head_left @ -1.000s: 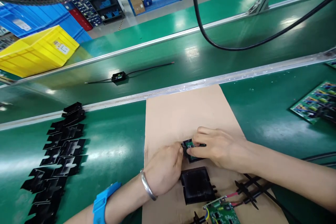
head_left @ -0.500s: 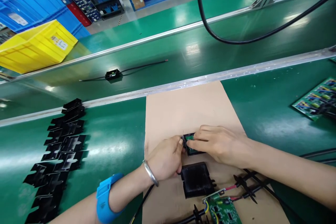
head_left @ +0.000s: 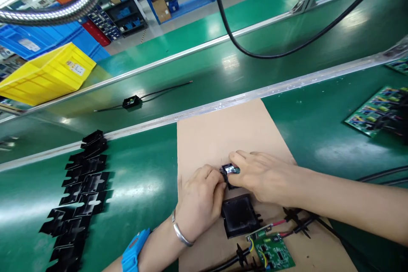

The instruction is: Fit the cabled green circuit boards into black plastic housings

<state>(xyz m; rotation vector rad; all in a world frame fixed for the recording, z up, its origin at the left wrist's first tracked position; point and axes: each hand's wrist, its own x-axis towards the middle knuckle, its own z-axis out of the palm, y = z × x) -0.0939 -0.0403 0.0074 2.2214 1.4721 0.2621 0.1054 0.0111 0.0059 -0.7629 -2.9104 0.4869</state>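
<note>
Both of my hands meet over a tan cardboard sheet on the green bench. My left hand, with a silver bangle and a blue wrist strap, pinches the left side of a small black housing with a green circuit board in it. My right hand presses its fingers on the same piece from the right. Just below them lies an empty black plastic shell. Nearer to me rests a green circuit board with wires.
A row of overlapping black plastic parts runs down the left of the bench. On the conveyor belt beyond the metal rail lies a black module with long leads. More circuit boards sit at right. A yellow crate stands far left.
The black module on the conveyor has drifted left. My hands stay on the small housing, with my right fingers shifted further over its top; the view has moved slightly.
</note>
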